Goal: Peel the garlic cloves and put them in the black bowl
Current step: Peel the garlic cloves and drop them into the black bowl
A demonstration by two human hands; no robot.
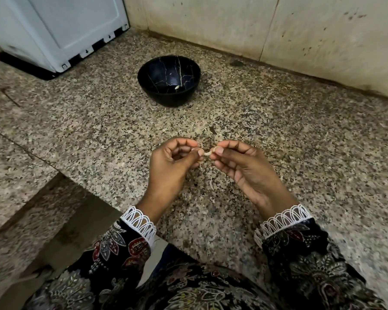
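A small pale garlic clove [207, 153] is held above the speckled granite counter, pinched from both sides. My left hand [171, 168] pinches its left end between thumb and fingertips. My right hand [240, 166] pinches its right end the same way. The black bowl [169, 79] with thin pale veins stands farther back on the counter, well apart from my hands. One peeled clove [177, 87] lies in the bowl's bottom. Thin strips of garlic skin [211, 182] lie on the counter under and between my hands.
A white appliance [61, 30] on a black base stands at the back left. A stained tiled wall [278, 34] runs along the back. The counter's edge [61, 175] drops off at the lower left. More skin scraps [212, 130] lie beyond my fingers.
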